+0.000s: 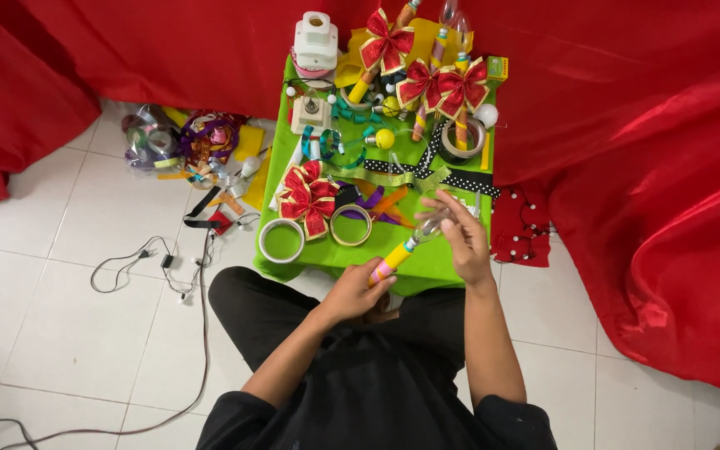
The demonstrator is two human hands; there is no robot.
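My left hand [353,288] grips the lower end of a decorated clear bulb [407,244] whose stem is wrapped in yellow and pink tape. The glass end points up and right. My right hand [461,235] has its fingers spread around that glass end, touching it. Both hands hover over the near edge of a small green table [427,265]. A red and gold ribbon bow [307,198] lies left of the hands, beside two tape rolls [282,240].
Several finished bow-topped bulbs [439,87] stand at the table's far side with ribbons, a black dotted ribbon [460,177] and a white dispenser [315,43]. Ribbon rolls in bags [178,142] and black cables [160,262] lie on the white tiled floor left. Red cloth surrounds everything.
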